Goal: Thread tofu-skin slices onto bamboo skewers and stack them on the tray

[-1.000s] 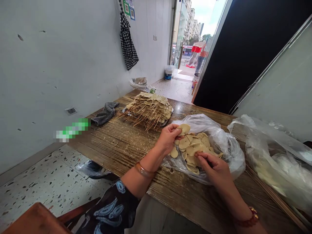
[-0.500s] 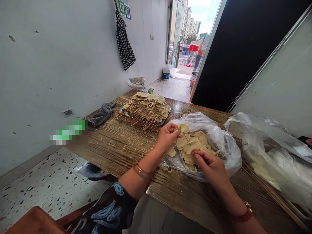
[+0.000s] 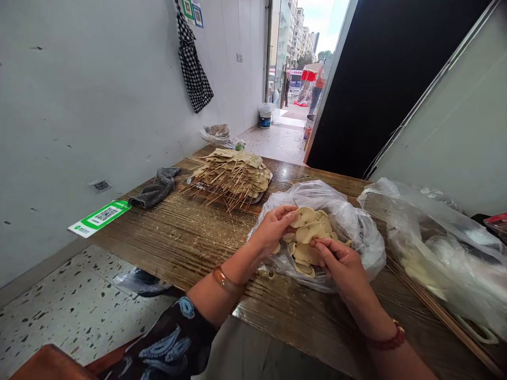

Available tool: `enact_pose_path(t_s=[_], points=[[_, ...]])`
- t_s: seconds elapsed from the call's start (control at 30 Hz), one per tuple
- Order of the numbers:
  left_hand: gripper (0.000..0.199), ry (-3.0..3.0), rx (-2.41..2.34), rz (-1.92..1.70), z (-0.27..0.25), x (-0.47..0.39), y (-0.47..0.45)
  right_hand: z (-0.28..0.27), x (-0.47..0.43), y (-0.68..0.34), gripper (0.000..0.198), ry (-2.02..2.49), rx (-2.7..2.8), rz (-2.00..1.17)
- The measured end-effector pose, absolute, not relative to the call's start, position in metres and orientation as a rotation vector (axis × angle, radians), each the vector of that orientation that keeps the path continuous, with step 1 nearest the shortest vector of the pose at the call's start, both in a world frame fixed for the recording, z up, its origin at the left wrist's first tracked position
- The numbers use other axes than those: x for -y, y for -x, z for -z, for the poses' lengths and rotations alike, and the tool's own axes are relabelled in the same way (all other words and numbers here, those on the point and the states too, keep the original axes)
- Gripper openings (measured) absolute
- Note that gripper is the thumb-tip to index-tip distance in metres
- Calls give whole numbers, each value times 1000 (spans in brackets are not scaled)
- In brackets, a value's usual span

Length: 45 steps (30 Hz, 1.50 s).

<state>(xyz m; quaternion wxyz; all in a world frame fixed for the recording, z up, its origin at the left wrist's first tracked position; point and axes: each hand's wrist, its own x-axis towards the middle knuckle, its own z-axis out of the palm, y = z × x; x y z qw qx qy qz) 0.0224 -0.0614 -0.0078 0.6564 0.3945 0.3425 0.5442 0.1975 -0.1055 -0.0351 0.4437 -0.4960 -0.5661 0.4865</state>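
Over an open clear plastic bag (image 3: 362,248), my left hand (image 3: 275,227) pinches the edge of a thin, round beige slice (image 3: 307,215). My right hand (image 3: 338,258), fingers closed, grips the lower end of a thin wooden skewer (image 3: 295,202), whose tip pokes up near the left fingers. Between the hands, slices seem to be threaded on it; most of the stick is hidden behind them. More loose beige slices (image 3: 304,269) lie in the bag just below both hands.
A tray of stacked skewered slices (image 3: 237,174) stands farther back on the wooden table (image 3: 190,237). Leftward are a grey cloth (image 3: 156,190) and a green QR-code card (image 3: 103,216). To the right lie bare skewers (image 3: 435,309) and another plastic bag (image 3: 447,258).
The left hand has turned and come lower over the slices, and the skewer tip now shows above them. The right hand keeps its pinch. The whole view has shifted slightly.
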Motion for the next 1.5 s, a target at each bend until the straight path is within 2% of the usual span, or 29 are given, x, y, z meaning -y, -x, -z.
enact_pose_path(t_s=[0.2,0.67,1.5], points=[[36,-855,-610,-1088,8,65,-25,35,106,-194,41,1207,1436,-1198],[37,-802,-684,-1248,3,62,-20,31,107,-190,32,1263,1732,-869],[35,-896,-716,-1162,12,65,-35,33,98,-194,32,1266,1609,-842]])
